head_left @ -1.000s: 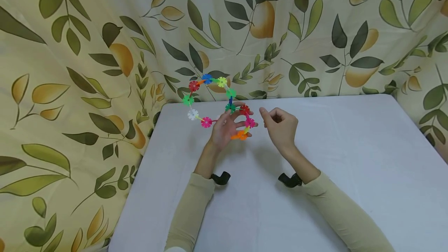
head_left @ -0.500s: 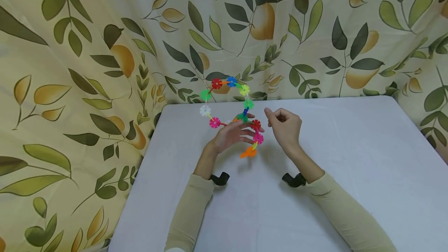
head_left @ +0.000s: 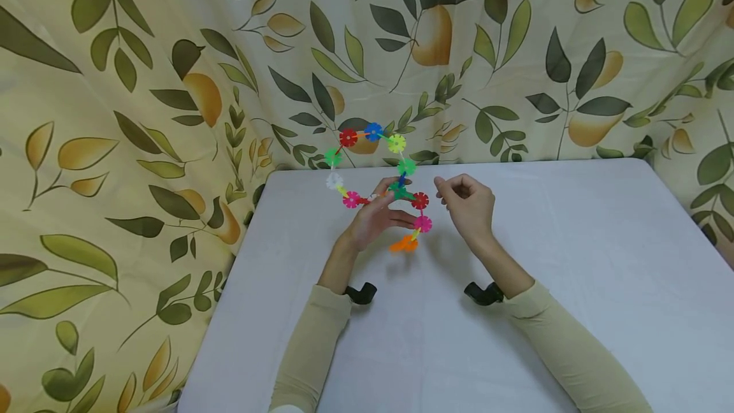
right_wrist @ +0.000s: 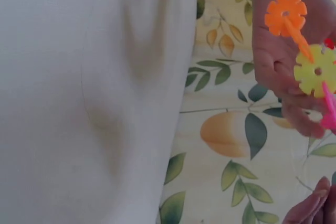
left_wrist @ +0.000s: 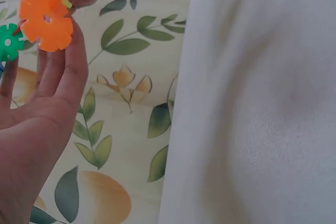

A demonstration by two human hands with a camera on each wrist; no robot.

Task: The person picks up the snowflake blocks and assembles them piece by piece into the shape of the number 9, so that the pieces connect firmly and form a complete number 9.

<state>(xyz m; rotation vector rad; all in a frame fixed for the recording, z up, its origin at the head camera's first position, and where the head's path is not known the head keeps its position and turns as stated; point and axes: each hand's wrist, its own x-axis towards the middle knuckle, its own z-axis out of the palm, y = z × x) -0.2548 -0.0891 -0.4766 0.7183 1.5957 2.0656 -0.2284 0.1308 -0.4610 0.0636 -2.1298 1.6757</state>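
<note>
My left hand (head_left: 369, 225) is raised above the table and pinches a chain of colourful plastic snowflake discs (head_left: 420, 201) near a green disc (left_wrist: 8, 42). The chain bends into an open loop, its far side standing above the hand. From its near end hang orange discs (left_wrist: 46, 20), joined to a yellow disc (right_wrist: 316, 71). To the right, apart from the chain, my right hand (head_left: 471, 206) has curled fingers with the thumb against the index finger. Nothing shows in it. Only its fingertips (right_wrist: 313, 206) appear in the right wrist view.
A white-covered table (head_left: 585, 241) lies under both hands. Behind it and at the left hangs a leaf-patterned curtain (head_left: 504, 101). A black wrist mount sticks out inward at the left wrist (head_left: 362, 293) and another at the right wrist (head_left: 483, 294).
The disc chain has shifted right and its hanging end has dropped a little as the left hand's fingers moved around it. My right hand has moved slightly right.
</note>
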